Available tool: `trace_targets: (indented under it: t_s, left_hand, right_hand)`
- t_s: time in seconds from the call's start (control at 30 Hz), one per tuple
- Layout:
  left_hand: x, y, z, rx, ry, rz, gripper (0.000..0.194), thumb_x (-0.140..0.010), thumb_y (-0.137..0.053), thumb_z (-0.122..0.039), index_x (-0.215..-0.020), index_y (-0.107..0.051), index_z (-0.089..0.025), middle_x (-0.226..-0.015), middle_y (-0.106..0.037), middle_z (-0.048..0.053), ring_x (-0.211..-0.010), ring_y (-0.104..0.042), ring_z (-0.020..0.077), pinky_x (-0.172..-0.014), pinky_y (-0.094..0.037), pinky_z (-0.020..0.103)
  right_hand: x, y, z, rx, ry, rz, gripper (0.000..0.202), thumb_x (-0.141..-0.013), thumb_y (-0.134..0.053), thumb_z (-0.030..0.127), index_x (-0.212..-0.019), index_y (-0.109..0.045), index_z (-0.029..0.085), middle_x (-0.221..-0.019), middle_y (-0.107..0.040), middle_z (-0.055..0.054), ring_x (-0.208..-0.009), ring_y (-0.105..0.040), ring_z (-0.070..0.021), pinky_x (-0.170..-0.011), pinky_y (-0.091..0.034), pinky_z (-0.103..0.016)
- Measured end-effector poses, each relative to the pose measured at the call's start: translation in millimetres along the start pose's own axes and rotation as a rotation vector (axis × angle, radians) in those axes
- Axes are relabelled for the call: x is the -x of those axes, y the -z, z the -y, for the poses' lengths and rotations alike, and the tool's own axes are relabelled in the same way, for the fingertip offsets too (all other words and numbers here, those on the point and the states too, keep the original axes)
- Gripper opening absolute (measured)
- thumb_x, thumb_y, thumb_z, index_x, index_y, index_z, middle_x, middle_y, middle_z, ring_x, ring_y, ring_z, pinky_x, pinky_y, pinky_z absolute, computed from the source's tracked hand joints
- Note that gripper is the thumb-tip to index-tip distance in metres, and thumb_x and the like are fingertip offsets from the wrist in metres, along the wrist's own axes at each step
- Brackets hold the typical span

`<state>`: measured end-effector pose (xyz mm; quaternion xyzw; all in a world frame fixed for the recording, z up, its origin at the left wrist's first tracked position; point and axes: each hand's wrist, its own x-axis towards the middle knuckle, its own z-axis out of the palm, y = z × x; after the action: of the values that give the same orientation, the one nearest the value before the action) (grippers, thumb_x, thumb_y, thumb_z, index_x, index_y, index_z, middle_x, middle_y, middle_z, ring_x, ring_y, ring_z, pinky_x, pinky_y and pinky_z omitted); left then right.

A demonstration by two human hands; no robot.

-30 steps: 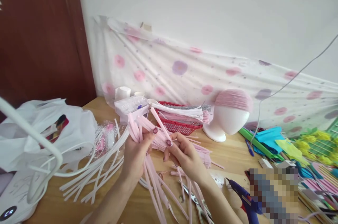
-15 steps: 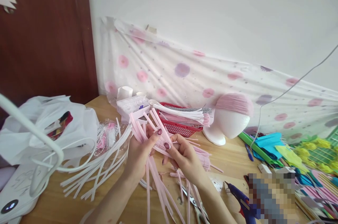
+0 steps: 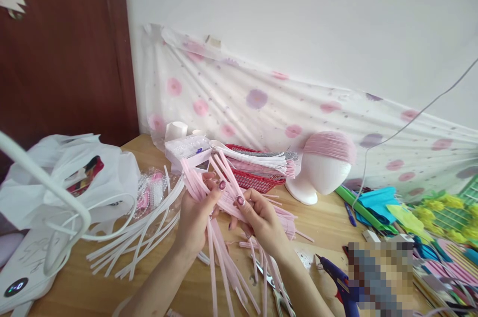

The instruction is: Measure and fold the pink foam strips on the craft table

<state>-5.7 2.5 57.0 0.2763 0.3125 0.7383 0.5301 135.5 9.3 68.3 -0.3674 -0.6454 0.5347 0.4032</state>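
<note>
Both hands meet over the middle of the table, around a crisscrossed piece of pink strips (image 3: 224, 252). My left hand (image 3: 199, 207) pinches the strips on the left side, thumb on top. On the right side, my right hand (image 3: 259, 215) grips the same strips with the thumb over them and fingers bent beneath. Loose pink ends fan up toward the basket and hang down toward the table's front. White strips (image 3: 149, 227) lie to the left of my left hand. Scissors (image 3: 274, 282) lie partly hidden under the hanging pink ends.
A red basket (image 3: 257, 181) of pink and white strips stands behind the hands, beside a clear bead box (image 3: 186, 147). A white foam head (image 3: 323, 172) is at the back right. A blue glue gun (image 3: 341, 279) lies at the front right, a white bag (image 3: 41, 172) at left.
My right thumb has shifted slightly right and up on the strips. The hanging pink ends have spread a little to the right. The camera view has moved slightly.
</note>
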Motion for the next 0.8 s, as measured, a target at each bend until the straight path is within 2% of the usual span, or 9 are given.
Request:
trace_targets:
  t_s: [0.13,0.3,0.37,0.47,0.53,0.63,0.73,0.8]
  left_hand:
    - [-0.2,1.1,1.6,-0.008,0.016,0.054,0.033,-0.069,-0.084,-0.036,-0.084,-0.061,-0.017,-0.060,-0.051,-0.007,-0.044,-0.037,0.0034,-0.038,-0.027,0.016]
    - [1.9,1.1,-0.7,0.014,0.028,0.001,0.030,-0.069,-0.083,-0.031,-0.073,-0.056,-0.018,-0.057,-0.049,-0.008,-0.044,-0.037,0.0038,-0.039,-0.028,0.016]
    - [3.7,0.9,-2.2,0.035,0.027,0.000,0.031,-0.067,-0.082,-0.029,-0.073,-0.054,-0.018,-0.061,-0.052,-0.007,-0.046,-0.038,0.0043,-0.039,-0.031,0.017]
    - [6.3,-0.2,-2.7,0.052,0.035,0.048,0.033,-0.070,-0.081,-0.031,-0.069,-0.050,-0.020,-0.056,-0.046,-0.009,-0.044,-0.037,0.0054,-0.039,-0.032,0.018]
    - [7.2,-1.1,-2.3,0.048,0.029,0.024,0.033,-0.069,-0.082,-0.031,-0.069,-0.051,-0.019,-0.054,-0.046,-0.009,-0.044,-0.038,0.0056,-0.038,-0.032,0.018]
    - [6.9,0.1,-5.7,0.030,0.039,-0.072,0.031,-0.065,-0.085,-0.029,-0.074,-0.058,-0.017,-0.059,-0.054,-0.006,-0.047,-0.046,0.0061,-0.040,-0.035,0.017]
    - [5.8,8.0,-21.7,0.081,0.044,-0.164,0.027,-0.067,-0.082,-0.022,-0.077,-0.057,-0.018,-0.058,-0.052,-0.007,-0.049,-0.048,0.0055,-0.043,-0.038,0.014]
    - [5.2,17.1,-39.3,0.175,0.020,-0.226,0.021,-0.070,-0.075,-0.012,-0.080,-0.057,-0.018,-0.057,-0.049,-0.009,-0.045,-0.042,0.0035,-0.039,-0.032,0.011]
  right_hand:
    - [1.9,-1.4,2.2,0.022,-0.001,0.002,0.042,-0.092,-0.059,0.059,-0.081,-0.045,0.021,-0.055,-0.062,0.004,-0.039,-0.034,-0.0051,-0.039,-0.021,-0.018]
    - [3.1,-1.9,4.7,0.036,0.001,-0.013,0.042,-0.092,-0.057,0.060,-0.080,-0.049,0.021,-0.060,-0.062,0.003,-0.040,-0.038,-0.0065,-0.040,-0.026,-0.020]
    - [2.8,-1.8,5.0,0.080,0.002,-0.012,0.044,-0.092,-0.055,0.062,-0.079,-0.052,0.020,-0.063,-0.062,0.002,-0.041,-0.041,-0.0078,-0.040,-0.030,-0.021]
    - [3.0,-4.2,3.7,0.214,0.016,0.016,0.045,-0.097,-0.048,0.059,-0.077,-0.058,0.019,-0.059,-0.059,0.002,-0.042,-0.044,-0.0098,-0.042,-0.034,-0.022]
    - [3.9,-7.3,2.0,0.312,0.065,-0.005,0.045,-0.100,-0.045,0.054,-0.075,-0.059,0.019,-0.057,-0.057,0.002,-0.045,-0.048,-0.0113,-0.045,-0.036,-0.022]
    - [2.9,-6.3,1.8,0.530,0.168,-0.126,0.040,-0.103,-0.041,0.042,-0.077,-0.059,0.019,-0.067,-0.064,-0.001,-0.057,-0.058,-0.0135,-0.053,-0.042,-0.022]
    - [-9.4,13.2,6.5,0.984,0.159,-0.219,0.041,-0.106,-0.029,0.027,-0.084,-0.062,0.018,-0.068,-0.067,-0.002,-0.059,-0.062,-0.0141,-0.059,-0.044,-0.022]
    - [-24.4,35.6,9.8,1.125,0.114,-0.264,0.036,-0.104,-0.034,0.023,-0.092,-0.067,0.016,-0.074,-0.070,-0.007,-0.068,-0.065,-0.0186,-0.066,-0.044,-0.026]
